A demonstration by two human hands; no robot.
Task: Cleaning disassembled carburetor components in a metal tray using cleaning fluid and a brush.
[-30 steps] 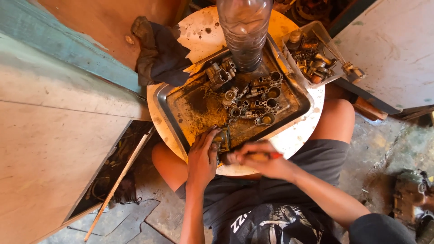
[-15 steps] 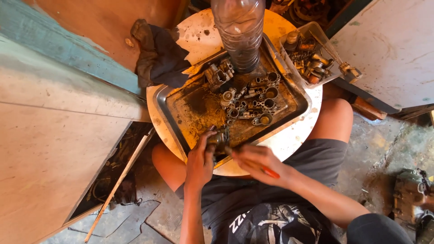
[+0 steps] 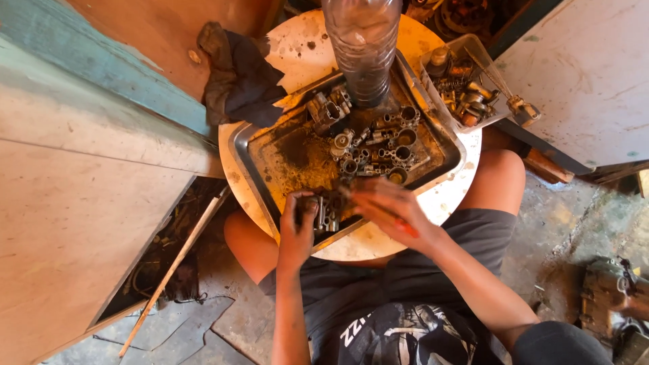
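Metal tray (image 3: 251,157) of small engine parts (image 3: 378,145), plastic bottle (image 3: 362,47)

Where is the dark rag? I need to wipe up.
In the head view, the dark rag drapes over the round table's upper-left edge, beside the metal tray.

From my remote seat I saw the left hand (image 3: 297,226) lift from the near rim of the tray (image 3: 247,145) and close around a small metal part (image 3: 326,213), raised over the tray's near corner. The right hand (image 3: 385,209) shifted forward, its red-handled tool (image 3: 399,223) swung from lying crosswise toward that part. The view drifted slightly.
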